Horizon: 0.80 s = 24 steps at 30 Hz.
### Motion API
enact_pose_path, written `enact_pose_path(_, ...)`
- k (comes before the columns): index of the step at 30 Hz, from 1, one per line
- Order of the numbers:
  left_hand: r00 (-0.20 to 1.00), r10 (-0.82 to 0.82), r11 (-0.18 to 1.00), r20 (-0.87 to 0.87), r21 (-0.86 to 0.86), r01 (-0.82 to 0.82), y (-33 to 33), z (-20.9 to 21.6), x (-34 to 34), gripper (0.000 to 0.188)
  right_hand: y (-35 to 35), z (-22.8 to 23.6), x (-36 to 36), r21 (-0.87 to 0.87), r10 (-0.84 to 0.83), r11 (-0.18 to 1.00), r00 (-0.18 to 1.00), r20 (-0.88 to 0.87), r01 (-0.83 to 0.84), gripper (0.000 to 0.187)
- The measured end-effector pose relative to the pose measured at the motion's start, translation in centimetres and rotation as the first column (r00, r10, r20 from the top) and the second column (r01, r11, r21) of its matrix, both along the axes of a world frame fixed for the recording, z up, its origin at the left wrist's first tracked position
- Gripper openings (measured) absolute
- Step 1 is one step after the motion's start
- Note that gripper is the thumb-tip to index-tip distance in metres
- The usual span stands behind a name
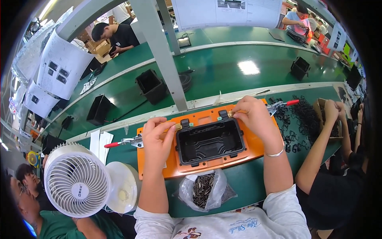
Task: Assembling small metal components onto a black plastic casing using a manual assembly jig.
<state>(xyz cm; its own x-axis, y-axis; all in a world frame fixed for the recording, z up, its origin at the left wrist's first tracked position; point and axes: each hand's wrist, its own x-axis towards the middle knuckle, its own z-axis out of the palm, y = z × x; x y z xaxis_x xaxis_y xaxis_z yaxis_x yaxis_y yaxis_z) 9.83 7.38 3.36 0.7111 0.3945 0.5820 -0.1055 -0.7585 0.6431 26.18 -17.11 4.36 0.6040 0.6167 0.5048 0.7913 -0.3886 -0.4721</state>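
A black plastic box, its open top facing me, sits in an orange fixture plate on the bench. At the box's upper left corner, the thumb and forefinger of my left hand pinch a small brass-coloured piece. My right hand pinches at a similar brass-coloured piece by the upper right corner; its fingers partly cover it. Black hinge-like tabs and small green blocks lie between the two pieces, along the box's far edge. Red-handled toggle clamps flank the plate, the left clamp and the right clamp.
A clear bag of screws lies in front of the plate. To the left stands a white fan. Small black clips are spread at the right, near a co-worker's arms. A grey post rises behind; black boxes sit on the green conveyor.
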Motion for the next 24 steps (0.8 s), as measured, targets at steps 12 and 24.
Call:
enact_pose_path(12,0.974,0.191,0.919,-0.119,0.371,-0.135,0.2,-0.4,-0.4,0.011,-3.0,2.3,0.4,0.123,-0.072,0.988,0.984,-0.164,0.093,0.025)
enact_pose_path(24,0.938,0.018,0.917,-0.346,0.380,0.122,-3.1,1.7,0.1,0.059,-10.6,-1.0,7.1,0.204,-0.780,0.566,0.599,-0.181,0.799,0.051)
